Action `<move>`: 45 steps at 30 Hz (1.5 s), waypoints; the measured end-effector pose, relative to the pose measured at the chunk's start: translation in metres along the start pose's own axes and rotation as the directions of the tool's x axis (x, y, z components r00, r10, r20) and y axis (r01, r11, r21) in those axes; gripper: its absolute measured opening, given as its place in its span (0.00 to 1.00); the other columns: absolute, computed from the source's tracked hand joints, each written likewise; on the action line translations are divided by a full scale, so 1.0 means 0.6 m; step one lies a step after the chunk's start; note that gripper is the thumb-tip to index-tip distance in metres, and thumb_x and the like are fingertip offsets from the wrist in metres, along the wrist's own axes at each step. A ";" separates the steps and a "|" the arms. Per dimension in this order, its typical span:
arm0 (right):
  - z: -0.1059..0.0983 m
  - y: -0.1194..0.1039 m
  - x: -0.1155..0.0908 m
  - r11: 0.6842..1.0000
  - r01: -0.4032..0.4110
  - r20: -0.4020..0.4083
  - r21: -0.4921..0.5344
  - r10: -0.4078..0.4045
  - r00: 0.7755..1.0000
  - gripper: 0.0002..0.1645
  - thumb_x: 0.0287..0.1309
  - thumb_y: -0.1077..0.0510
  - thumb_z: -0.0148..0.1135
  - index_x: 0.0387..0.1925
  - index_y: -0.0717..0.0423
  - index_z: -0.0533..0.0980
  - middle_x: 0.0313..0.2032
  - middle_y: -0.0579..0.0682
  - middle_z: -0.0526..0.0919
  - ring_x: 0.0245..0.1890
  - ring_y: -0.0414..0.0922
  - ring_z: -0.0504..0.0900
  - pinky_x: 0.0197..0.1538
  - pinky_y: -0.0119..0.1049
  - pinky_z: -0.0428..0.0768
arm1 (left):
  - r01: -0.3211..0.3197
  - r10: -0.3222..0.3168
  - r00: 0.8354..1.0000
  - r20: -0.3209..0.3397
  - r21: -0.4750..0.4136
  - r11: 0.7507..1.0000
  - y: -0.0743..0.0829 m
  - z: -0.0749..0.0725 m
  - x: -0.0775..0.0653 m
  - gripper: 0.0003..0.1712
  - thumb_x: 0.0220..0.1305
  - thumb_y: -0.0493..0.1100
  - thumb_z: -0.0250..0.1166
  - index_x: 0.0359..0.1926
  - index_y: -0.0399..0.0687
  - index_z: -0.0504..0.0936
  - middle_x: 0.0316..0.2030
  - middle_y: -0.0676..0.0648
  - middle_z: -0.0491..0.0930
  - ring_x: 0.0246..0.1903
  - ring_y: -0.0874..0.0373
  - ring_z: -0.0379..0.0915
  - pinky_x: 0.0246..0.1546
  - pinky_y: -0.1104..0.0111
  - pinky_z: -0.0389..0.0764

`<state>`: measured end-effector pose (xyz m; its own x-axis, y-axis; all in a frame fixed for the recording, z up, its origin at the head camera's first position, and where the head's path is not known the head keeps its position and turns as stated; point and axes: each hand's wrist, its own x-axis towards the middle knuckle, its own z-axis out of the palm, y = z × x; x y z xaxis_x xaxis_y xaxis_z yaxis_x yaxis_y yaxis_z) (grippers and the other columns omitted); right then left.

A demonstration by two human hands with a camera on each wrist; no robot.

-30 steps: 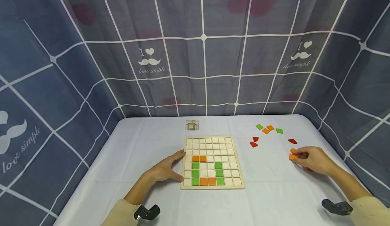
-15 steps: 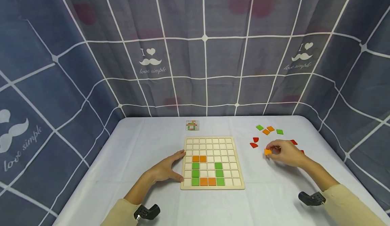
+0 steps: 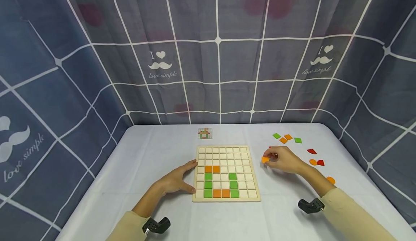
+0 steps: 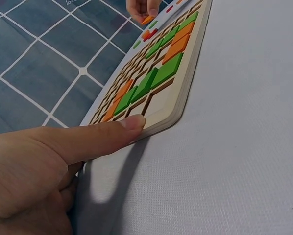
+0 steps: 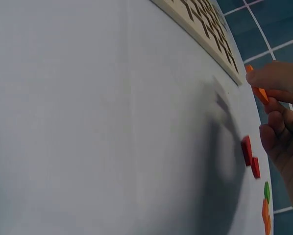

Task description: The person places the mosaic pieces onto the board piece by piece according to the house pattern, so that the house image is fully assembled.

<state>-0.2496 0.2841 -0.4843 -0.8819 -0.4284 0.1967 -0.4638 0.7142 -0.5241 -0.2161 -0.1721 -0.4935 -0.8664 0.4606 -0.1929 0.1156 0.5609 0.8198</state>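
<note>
A wooden grid board (image 3: 255,197) lies on the white table, with orange tiles (image 3: 212,169) and green square tiles (image 3: 208,185) set in its lower cells. My left hand (image 3: 176,180) rests at the board's left edge, thumb and fingers spread apart. In the left wrist view the thumb (image 4: 100,139) touches the board's corner. Just right of the board, my right hand (image 3: 283,159) pinches an orange square tile (image 3: 265,160) between thumb and fingers, held over the table. The right wrist view shows that orange tile (image 5: 259,90) gripped edge-on. Red pieces (image 5: 247,151) near this hand are mostly hidden in the head view.
A small pattern card (image 3: 205,133) lies behind the board. Orange squares (image 3: 284,140) and green tiles (image 3: 298,140) are scattered at the back right. Nearer the right side lie red pieces (image 3: 312,151) and round orange pieces (image 3: 330,180). A checked curtain (image 3: 234,60) encloses the table.
My right hand has picked up the orange square tile from the right side and carried it left towards the board. My left hand has stayed at the board's edge.
</note>
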 end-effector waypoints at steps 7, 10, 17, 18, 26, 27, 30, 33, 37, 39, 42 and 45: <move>0.032 -0.031 0.032 0.998 0.045 0.045 0.047 -0.047 0.998 0.10 0.52 0.60 0.77 0.37 0.50 0.85 0.31 0.37 0.79 0.33 0.40 0.75 0.37 0.33 0.76 | 0.010 -0.010 1.000 0.002 0.020 1.000 0.002 -0.002 0.000 0.63 0.41 0.41 0.86 0.79 0.49 0.65 0.80 0.48 0.54 0.79 0.42 0.42 0.74 0.40 0.45; 0.044 -0.045 0.045 0.994 0.067 0.066 0.081 -0.072 0.995 0.10 0.53 0.60 0.78 0.37 0.50 0.85 0.30 0.38 0.79 0.33 0.40 0.75 0.37 0.33 0.76 | 0.012 -0.012 1.000 0.002 0.019 1.000 0.003 -0.002 0.001 0.63 0.41 0.41 0.86 0.79 0.50 0.65 0.80 0.48 0.53 0.79 0.42 0.42 0.75 0.40 0.45; 0.077 -0.079 0.074 0.989 0.102 0.103 0.108 -0.114 0.988 0.10 0.56 0.59 0.77 0.40 0.51 0.85 0.32 0.38 0.80 0.33 0.39 0.76 0.38 0.33 0.78 | 0.008 -0.008 1.000 -0.001 0.013 1.000 0.005 0.000 0.001 0.62 0.41 0.40 0.86 0.78 0.50 0.65 0.80 0.48 0.54 0.79 0.41 0.42 0.74 0.40 0.45; 0.082 -0.083 0.077 0.988 0.114 0.105 0.108 -0.125 0.987 0.09 0.56 0.59 0.76 0.40 0.51 0.85 0.32 0.37 0.80 0.34 0.38 0.76 0.38 0.33 0.78 | 0.008 -0.008 1.000 -0.001 0.014 1.000 0.004 0.000 0.001 0.62 0.41 0.40 0.86 0.78 0.50 0.65 0.80 0.48 0.54 0.79 0.41 0.42 0.74 0.40 0.45; 0.117 -0.117 0.102 0.975 0.189 0.156 0.113 -0.205 0.966 0.09 0.58 0.57 0.76 0.40 0.51 0.86 0.33 0.37 0.81 0.33 0.38 0.76 0.38 0.33 0.79 | 0.001 -0.002 1.000 0.011 0.023 1.000 -0.003 -0.002 0.001 0.63 0.41 0.42 0.86 0.79 0.49 0.65 0.80 0.48 0.53 0.79 0.42 0.41 0.75 0.40 0.44; 0.120 -0.121 0.104 0.975 0.194 0.164 0.112 -0.210 0.964 0.09 0.58 0.57 0.76 0.40 0.51 0.86 0.34 0.37 0.81 0.33 0.37 0.76 0.39 0.33 0.79 | 0.004 -0.005 1.000 0.012 0.022 1.000 -0.003 -0.002 0.001 0.63 0.41 0.42 0.86 0.79 0.49 0.65 0.80 0.49 0.53 0.79 0.43 0.41 0.75 0.40 0.44; 0.127 -0.130 0.107 0.973 0.205 0.182 0.108 -0.222 0.958 0.08 0.59 0.57 0.76 0.40 0.51 0.86 0.35 0.38 0.83 0.34 0.37 0.77 0.41 0.34 0.80 | 0.002 -0.002 1.000 0.009 0.023 1.000 -0.005 -0.002 0.003 0.63 0.41 0.42 0.87 0.79 0.50 0.65 0.80 0.49 0.53 0.79 0.42 0.42 0.74 0.39 0.44; 0.132 -0.136 0.109 0.972 0.209 0.194 0.105 -0.226 0.955 0.08 0.61 0.57 0.75 0.41 0.53 0.86 0.36 0.39 0.83 0.35 0.38 0.77 0.42 0.35 0.80 | 0.000 0.000 1.000 0.009 0.026 1.000 -0.005 -0.002 0.004 0.63 0.41 0.43 0.87 0.79 0.50 0.65 0.80 0.49 0.53 0.79 0.42 0.42 0.74 0.39 0.45; 0.136 -0.139 0.110 0.971 0.217 0.200 0.099 -0.233 0.952 0.08 0.62 0.57 0.74 0.42 0.53 0.86 0.36 0.39 0.83 0.35 0.39 0.76 0.42 0.35 0.79 | -0.005 0.005 1.000 0.009 0.032 0.999 -0.006 -0.001 0.007 0.63 0.41 0.42 0.86 0.79 0.50 0.64 0.80 0.49 0.53 0.79 0.43 0.42 0.74 0.40 0.45; 0.138 -0.139 0.112 0.969 0.226 0.199 0.096 -0.242 0.950 0.09 0.62 0.57 0.74 0.43 0.54 0.86 0.37 0.40 0.83 0.35 0.38 0.76 0.42 0.35 0.79 | -0.006 0.006 1.000 0.010 0.035 0.999 -0.006 -0.001 0.007 0.63 0.42 0.42 0.86 0.79 0.50 0.64 0.80 0.49 0.53 0.79 0.43 0.42 0.75 0.40 0.45; 0.142 -0.138 0.114 0.967 0.242 0.196 0.087 -0.254 0.947 0.09 0.62 0.56 0.74 0.43 0.54 0.86 0.38 0.40 0.83 0.35 0.38 0.76 0.42 0.35 0.79 | -0.005 0.005 1.000 0.011 0.033 0.999 -0.006 -0.001 0.006 0.63 0.42 0.42 0.86 0.79 0.49 0.64 0.80 0.49 0.53 0.79 0.43 0.42 0.75 0.40 0.45; 0.144 -0.138 0.116 0.965 0.250 0.194 0.074 -0.260 0.946 0.09 0.62 0.56 0.74 0.43 0.53 0.86 0.38 0.41 0.83 0.35 0.37 0.76 0.42 0.34 0.79 | -0.002 0.002 1.000 0.011 0.029 1.000 -0.004 -0.002 0.005 0.63 0.42 0.42 0.86 0.79 0.49 0.64 0.80 0.49 0.53 0.79 0.43 0.42 0.75 0.40 0.45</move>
<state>-0.2655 0.1473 -0.4986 -0.6975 -0.6981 0.1618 -0.6620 0.5412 -0.5185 -0.2193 -0.1729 -0.4954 -0.8607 0.4693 -0.1973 0.1314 0.5793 0.8044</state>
